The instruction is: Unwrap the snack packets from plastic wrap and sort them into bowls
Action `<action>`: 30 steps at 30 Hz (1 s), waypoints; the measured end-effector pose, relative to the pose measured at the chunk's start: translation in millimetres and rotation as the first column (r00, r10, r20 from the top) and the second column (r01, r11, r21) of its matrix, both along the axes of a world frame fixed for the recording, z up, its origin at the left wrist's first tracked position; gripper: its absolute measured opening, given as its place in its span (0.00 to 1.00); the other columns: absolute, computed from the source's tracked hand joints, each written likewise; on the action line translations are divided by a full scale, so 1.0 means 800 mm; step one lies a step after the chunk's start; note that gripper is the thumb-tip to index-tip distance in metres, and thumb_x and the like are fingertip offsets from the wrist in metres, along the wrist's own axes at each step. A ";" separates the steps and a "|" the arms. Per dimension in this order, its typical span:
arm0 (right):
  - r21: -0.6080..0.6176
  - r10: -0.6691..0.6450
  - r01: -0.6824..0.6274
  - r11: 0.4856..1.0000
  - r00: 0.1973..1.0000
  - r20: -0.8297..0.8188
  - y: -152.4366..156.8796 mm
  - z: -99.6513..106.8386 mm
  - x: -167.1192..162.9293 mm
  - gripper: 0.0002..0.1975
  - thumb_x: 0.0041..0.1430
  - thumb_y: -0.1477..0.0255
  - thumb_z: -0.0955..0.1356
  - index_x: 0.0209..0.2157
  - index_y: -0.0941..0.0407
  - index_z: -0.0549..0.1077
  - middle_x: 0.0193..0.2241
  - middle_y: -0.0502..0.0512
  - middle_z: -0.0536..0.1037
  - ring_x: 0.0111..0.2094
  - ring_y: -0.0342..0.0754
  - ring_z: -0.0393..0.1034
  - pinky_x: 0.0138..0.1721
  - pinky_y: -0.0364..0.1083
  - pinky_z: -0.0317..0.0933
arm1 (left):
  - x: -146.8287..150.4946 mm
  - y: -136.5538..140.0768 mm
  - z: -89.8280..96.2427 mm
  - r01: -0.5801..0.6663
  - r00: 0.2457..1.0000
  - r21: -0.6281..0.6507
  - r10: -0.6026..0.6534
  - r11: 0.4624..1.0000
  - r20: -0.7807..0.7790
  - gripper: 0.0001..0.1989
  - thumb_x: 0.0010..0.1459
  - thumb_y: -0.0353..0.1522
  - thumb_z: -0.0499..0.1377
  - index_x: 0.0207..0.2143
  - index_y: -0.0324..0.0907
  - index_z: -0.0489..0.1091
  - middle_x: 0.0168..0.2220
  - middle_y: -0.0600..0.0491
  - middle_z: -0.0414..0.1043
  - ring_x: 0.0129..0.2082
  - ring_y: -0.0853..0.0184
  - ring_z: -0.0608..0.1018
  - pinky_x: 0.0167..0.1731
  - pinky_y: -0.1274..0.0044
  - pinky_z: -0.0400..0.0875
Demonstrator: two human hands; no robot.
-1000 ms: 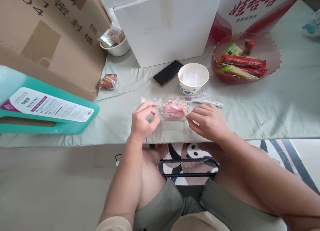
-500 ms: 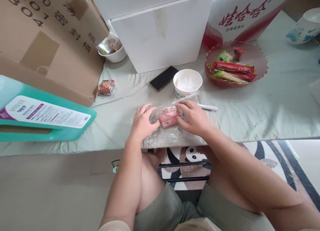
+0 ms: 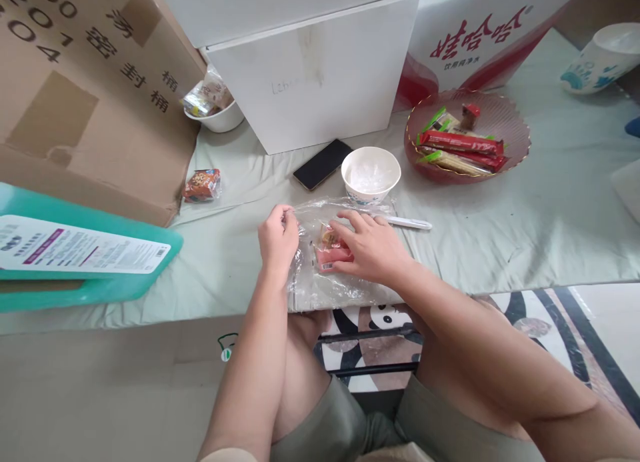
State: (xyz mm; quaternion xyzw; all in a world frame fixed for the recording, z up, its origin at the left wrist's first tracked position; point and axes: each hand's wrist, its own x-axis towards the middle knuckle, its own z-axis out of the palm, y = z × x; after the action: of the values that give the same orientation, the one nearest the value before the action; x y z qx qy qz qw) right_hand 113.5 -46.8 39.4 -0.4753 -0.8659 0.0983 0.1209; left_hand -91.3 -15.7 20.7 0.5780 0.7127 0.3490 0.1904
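On the cloth-covered table (image 3: 480,249) before me lies a crumpled sheet or bag of clear plastic film (image 3: 313,285), with a pink snack packet (image 3: 331,255) on or in it. My left hand (image 3: 279,239) has its fingers closed at the film's left edge, pinching it. My right hand (image 3: 373,249) covers the right part of the packet, thumb at the near side and fingers over the far side, gripping it. Whether the packet is one piece or two is partly hidden by that hand.
Beyond the film stand a paper bowl (image 3: 371,175), a black phone (image 3: 323,165) and a white pen-like stick (image 3: 410,223). A pink bowl of snacks (image 3: 515,145) is to the right. Leftward are an orange packet (image 3: 202,185), a green jug (image 3: 125,230) and a cardboard box (image 3: 115,132). A white box (image 3: 345,82) stands behind.
My left hand has moved slightly left from beside the packet, closing on the film and pulling it flatter. My right hand has shifted left, over the packet. The view has tilted slightly.
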 end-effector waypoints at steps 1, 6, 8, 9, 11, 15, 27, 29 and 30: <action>0.000 -0.009 0.009 1.000 1.000 0.013 -0.004 0.001 0.000 0.27 0.58 0.51 0.70 0.52 0.55 0.72 0.56 0.62 0.73 0.46 0.59 0.70 0.44 0.53 0.55 | 0.000 0.001 -0.001 -0.017 1.000 -0.002 0.017 1.000 0.000 0.10 0.62 0.34 0.52 0.36 0.45 0.72 0.26 0.55 0.75 0.27 0.67 0.74 0.34 0.77 0.64; 0.041 0.028 -0.028 0.999 0.999 -0.018 -0.019 0.002 0.002 0.16 0.63 0.59 0.68 0.45 0.55 0.73 0.50 0.61 0.77 0.48 0.58 0.68 0.45 0.53 0.53 | 0.003 0.008 -0.008 -0.053 0.998 -0.020 0.053 0.998 -0.019 0.10 0.61 0.33 0.52 0.35 0.45 0.73 0.26 0.55 0.74 0.26 0.67 0.72 0.33 0.77 0.63; 0.043 0.058 -0.057 0.997 0.998 -0.020 -0.024 0.003 0.004 0.11 0.64 0.64 0.68 0.44 0.55 0.73 0.45 0.59 0.80 0.47 0.57 0.69 0.44 0.52 0.53 | 0.003 0.010 -0.010 -0.066 0.997 -0.020 0.065 0.998 -0.036 0.10 0.60 0.33 0.52 0.34 0.44 0.73 0.27 0.55 0.74 0.27 0.67 0.72 0.33 0.77 0.63; 0.038 0.065 -0.065 0.997 0.998 -0.013 -0.028 0.003 0.006 0.10 0.64 0.65 0.68 0.44 0.55 0.73 0.42 0.58 0.80 0.45 0.56 0.71 0.43 0.52 0.53 | 0.003 0.011 -0.011 -0.073 0.996 -0.024 0.072 0.997 -0.045 0.10 0.60 0.33 0.52 0.34 0.44 0.73 0.27 0.55 0.74 0.27 0.67 0.72 0.33 0.77 0.63; 0.038 0.078 -0.078 0.996 0.997 0.000 -0.036 0.003 0.010 0.09 0.64 0.66 0.68 0.44 0.54 0.73 0.39 0.56 0.81 0.41 0.55 0.73 0.40 0.52 0.54 | 0.003 0.014 -0.012 -0.083 0.995 -0.038 0.081 0.996 -0.058 0.10 0.60 0.33 0.52 0.33 0.45 0.73 0.27 0.55 0.74 0.27 0.67 0.73 0.33 0.77 0.63; 0.099 0.037 -0.025 0.995 0.992 -0.120 -0.056 0.008 0.029 0.11 0.68 0.64 0.65 0.49 0.51 0.73 0.40 0.54 0.83 0.39 0.52 0.75 0.37 0.50 0.57 | 0.005 0.016 -0.010 -0.083 0.996 -0.033 0.082 0.996 -0.046 0.09 0.59 0.32 0.53 0.34 0.45 0.73 0.27 0.55 0.74 0.27 0.67 0.73 0.33 0.77 0.63; 0.178 -0.819 0.853 0.491 0.521 -0.239 0.104 0.118 0.207 0.31 0.55 0.50 0.72 0.55 0.52 0.68 0.47 0.67 0.78 0.47 0.62 0.73 0.43 0.59 0.62 | 0.031 0.021 0.007 -0.014 1.000 -0.037 0.015 0.999 0.027 0.08 0.56 0.31 0.54 0.30 0.45 0.73 0.25 0.56 0.74 0.28 0.66 0.73 0.32 0.77 0.63; 0.156 -0.842 0.849 0.505 0.525 -0.127 0.130 0.133 0.227 0.35 0.55 0.49 0.71 0.57 0.56 0.68 0.49 0.71 0.78 0.50 0.64 0.72 0.44 0.61 0.60 | 0.033 0.023 0.007 -0.005 0.999 -0.039 0.006 0.999 0.036 0.08 0.56 0.31 0.54 0.30 0.45 0.73 0.25 0.55 0.74 0.27 0.66 0.74 0.33 0.77 0.64; 0.142 -0.845 0.843 0.518 0.531 -0.067 0.135 0.137 0.231 0.36 0.55 0.49 0.70 0.58 0.58 0.68 0.49 0.73 0.77 0.51 0.66 0.72 0.44 0.62 0.59 | 0.033 0.024 0.007 0.000 0.999 -0.040 0.002 0.999 0.040 0.08 0.56 0.31 0.54 0.30 0.45 0.73 0.24 0.56 0.74 0.27 0.66 0.74 0.33 0.77 0.64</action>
State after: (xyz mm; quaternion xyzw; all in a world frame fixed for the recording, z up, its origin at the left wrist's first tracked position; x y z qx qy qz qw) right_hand 298.6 61.2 149.2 -0.8246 -0.5326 -0.0435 0.1857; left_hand -64.5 3.4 25.9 0.5668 0.7157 0.3463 0.2157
